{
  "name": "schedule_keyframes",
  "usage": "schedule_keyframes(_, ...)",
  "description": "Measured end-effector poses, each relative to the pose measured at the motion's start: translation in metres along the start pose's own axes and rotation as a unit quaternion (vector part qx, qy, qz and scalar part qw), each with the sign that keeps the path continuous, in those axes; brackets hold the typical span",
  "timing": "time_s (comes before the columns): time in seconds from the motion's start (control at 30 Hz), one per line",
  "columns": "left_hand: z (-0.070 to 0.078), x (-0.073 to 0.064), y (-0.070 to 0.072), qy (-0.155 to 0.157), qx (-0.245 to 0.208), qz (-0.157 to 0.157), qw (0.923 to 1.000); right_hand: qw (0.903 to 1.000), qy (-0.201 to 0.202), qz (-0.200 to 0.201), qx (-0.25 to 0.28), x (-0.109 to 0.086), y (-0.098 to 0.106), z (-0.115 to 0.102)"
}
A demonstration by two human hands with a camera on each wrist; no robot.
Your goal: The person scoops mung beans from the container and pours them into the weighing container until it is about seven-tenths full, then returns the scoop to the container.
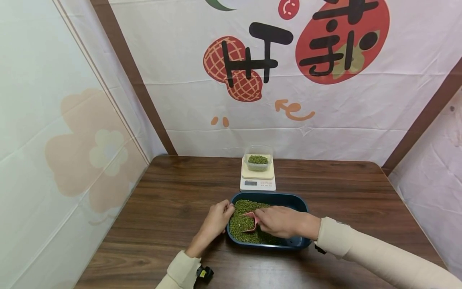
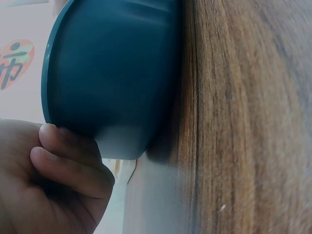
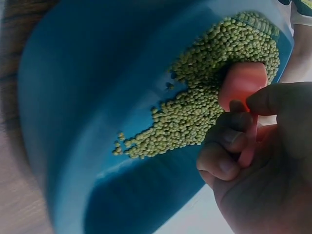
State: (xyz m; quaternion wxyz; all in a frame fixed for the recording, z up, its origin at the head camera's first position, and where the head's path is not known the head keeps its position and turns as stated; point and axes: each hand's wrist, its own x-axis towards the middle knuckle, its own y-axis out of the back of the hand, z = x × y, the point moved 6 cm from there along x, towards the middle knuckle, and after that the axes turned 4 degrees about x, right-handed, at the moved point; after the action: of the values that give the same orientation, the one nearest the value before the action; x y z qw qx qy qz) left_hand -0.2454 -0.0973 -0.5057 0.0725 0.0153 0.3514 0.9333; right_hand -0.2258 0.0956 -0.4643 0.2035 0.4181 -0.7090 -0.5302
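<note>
The pink scoop [image 3: 243, 83] sat in the green beans [image 1: 238, 235] toward the left end of the blue tub [image 1: 302, 205]; the grip of the right hand [image 1: 279, 221] was closed round its handle, thumb against fingers. The left hand [image 1: 217, 218] held the tub's left rim in a narrow grip. Beans could well spill over the rim if the scoop came up overfull or tilted, and a hard push leftward might slide the tub if the left grip slackened. The kitchen scale [image 1: 258, 187] stood just beyond the far rim, whether touching could not be told, so a forward shove might jar it and the clear container [image 1: 258, 168] of beans on top. That container stood close to the printed backdrop [image 1: 180, 104], leaving little room behind. The counter [image 1: 173, 208] offered open room left and right; its near edge was out of view.
</note>
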Motion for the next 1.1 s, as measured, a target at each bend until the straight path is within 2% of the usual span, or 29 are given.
schedule_keyframes(0.17, -0.001, 0.000, 0.000, -0.004, 0.000, 0.000, 1.0000, 0.9998, 0.005, -0.001, 0.021, -0.003, -0.003, 0.005)
schedule_keyframes(0.53, -0.001, -0.001, 0.000, -0.005, 0.003, 0.003, 1.0000, 0.9977, -0.010, 0.028, 0.061, -0.008, -0.003, 0.017)
schedule_keyframes(1.1, 0.002, 0.000, 0.000, -0.001, 0.008, -0.002, 1.0000, 0.9936, -0.004, 0.094, 0.063, -0.022, 0.002, 0.023)
